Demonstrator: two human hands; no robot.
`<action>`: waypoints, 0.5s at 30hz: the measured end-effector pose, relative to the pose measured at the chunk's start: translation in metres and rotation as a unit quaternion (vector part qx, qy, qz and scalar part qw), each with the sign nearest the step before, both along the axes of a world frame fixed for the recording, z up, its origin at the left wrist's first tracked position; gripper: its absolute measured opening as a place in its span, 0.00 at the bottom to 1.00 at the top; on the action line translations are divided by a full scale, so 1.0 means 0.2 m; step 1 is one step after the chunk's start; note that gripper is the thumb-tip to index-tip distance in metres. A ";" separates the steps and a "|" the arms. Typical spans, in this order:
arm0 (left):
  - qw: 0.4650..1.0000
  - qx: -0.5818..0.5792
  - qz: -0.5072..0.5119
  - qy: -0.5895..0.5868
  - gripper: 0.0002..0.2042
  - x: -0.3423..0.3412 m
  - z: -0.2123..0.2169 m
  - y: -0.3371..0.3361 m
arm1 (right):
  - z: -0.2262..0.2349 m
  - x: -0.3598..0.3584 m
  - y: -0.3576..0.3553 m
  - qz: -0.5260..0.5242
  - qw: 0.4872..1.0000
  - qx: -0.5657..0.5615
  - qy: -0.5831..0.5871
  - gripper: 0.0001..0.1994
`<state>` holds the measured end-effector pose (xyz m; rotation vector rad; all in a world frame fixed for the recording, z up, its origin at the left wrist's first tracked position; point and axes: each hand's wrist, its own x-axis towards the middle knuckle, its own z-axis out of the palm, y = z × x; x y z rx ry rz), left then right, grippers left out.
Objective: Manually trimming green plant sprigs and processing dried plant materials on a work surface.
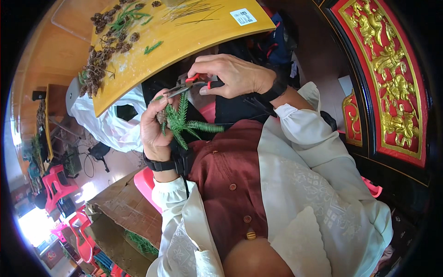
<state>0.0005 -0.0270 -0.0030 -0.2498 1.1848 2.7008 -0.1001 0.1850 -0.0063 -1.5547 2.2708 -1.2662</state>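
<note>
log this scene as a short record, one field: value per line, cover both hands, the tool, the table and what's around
left hand: the left hand holds a green sprig, with what looks like a brown cone at its base
right hand: the right hand grips scissors
tool: red-and-black handles, blades pointing toward the left hand
table: yellow table bearing brown cones, green pieces, thin brown sticks, white label
nearby: cardboard box holding greenery
right side: red panel with gold carving

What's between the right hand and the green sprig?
Head view: a red-handled tool, held in the right hand, its metal end near the green sprig.
</note>
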 end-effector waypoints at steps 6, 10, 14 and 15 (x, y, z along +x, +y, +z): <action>0.994 0.105 -0.007 -0.028 0.09 0.00 -0.04 -0.02 | 0.05 0.02 -0.01 -0.003 1.000 -0.003 -0.017 0.13; 0.969 -0.211 0.130 -0.017 0.05 -0.02 0.04 0.03 | 0.03 0.03 0.00 -0.048 0.996 0.077 -0.015 0.13; 0.844 -0.486 0.214 0.077 0.03 -0.02 0.04 0.09 | 0.05 0.06 -0.01 -0.078 0.985 0.145 -0.041 0.13; 0.844 -0.486 0.214 0.077 0.03 -0.02 0.04 0.10 | 0.05 0.06 -0.02 -0.086 0.981 0.164 -0.056 0.14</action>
